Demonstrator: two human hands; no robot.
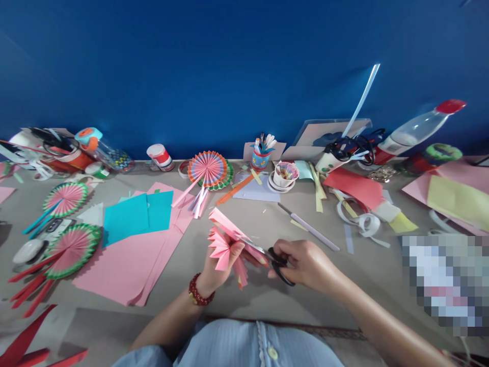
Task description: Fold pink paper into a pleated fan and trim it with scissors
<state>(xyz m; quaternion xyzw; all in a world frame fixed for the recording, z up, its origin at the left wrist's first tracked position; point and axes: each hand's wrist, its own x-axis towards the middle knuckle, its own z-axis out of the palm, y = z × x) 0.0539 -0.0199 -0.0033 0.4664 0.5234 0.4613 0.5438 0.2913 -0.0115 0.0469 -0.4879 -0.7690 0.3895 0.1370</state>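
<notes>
My left hand [220,265] is closed on a pleated pink paper piece [219,247], whose folds fan out to the left of the fingers. A flat pink paper strip [225,223] sticks up from the same hand toward the back. My right hand [303,262] grips black-handled scissors [280,265] by their loops. Their metal blades point left and lie against the pink paper beside my left fingers. Whether the blades are cutting into it, I cannot tell. The lower end of the folded paper hangs below my left hand.
Pink sheets [114,270] with turquoise paper [126,219] on top lie to the left. Round paper fans [208,171] stand or lie at the back and far left. A pale craft knife [313,232] rests beyond my right hand. A plastic bottle [414,130] leans at right.
</notes>
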